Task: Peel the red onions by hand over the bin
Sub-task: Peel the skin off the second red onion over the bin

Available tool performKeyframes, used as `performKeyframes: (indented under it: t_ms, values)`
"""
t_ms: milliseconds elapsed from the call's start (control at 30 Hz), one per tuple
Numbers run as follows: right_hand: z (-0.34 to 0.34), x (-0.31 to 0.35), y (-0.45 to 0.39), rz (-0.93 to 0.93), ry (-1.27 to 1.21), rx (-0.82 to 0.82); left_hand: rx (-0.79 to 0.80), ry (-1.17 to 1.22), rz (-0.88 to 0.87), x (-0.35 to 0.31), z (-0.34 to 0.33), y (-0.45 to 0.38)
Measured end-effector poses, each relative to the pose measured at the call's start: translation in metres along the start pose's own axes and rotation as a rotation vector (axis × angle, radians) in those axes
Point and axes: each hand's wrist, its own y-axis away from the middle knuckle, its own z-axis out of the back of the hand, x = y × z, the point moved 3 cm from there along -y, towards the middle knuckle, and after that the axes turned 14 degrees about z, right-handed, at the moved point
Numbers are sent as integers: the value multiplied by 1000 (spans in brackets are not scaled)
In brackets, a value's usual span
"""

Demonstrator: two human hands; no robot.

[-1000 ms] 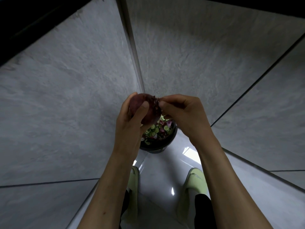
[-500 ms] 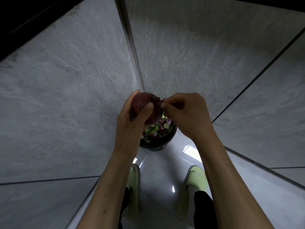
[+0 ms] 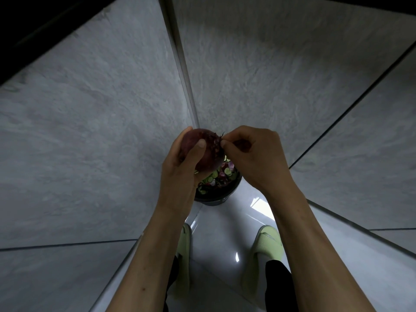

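Fingers and thumb of the left hand [image 3: 180,167] wrap the round dark-red onion [image 3: 203,152], held above the black round bin [image 3: 216,198] of vegetable scraps. Right hand [image 3: 254,158] pinches the onion's frayed tip.

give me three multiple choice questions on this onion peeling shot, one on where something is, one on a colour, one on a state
1. Where is the bin?
A. on the floor below the hands
B. on a counter
C. hung on the wall

2. What colour are the slippers?
A. black
B. pale green
C. red

3. What is the right hand doing?
A. hanging open
B. resting on the bin
C. pinching the onion's tip

Answers:
1 A, it stands on the white floor, under the red onion.
2 B, both show pale green.
3 C, its fingertips pinch the frayed tip while the left hand grips the onion.
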Motion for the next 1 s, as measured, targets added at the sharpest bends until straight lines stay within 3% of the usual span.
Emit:
performKeyframes:
  t_ms: [367, 600, 1000]
  values:
    - [-3, 1, 1, -61, -66, -101, 46, -30, -20, -2, -2, 0]
    - [-9, 0, 0, -220, -277, -168, 60, 40, 27, -4, -2, -5]
    - [-17, -5, -1, -315, -482, -211, 50, 198, 150, -1, 2, -4]
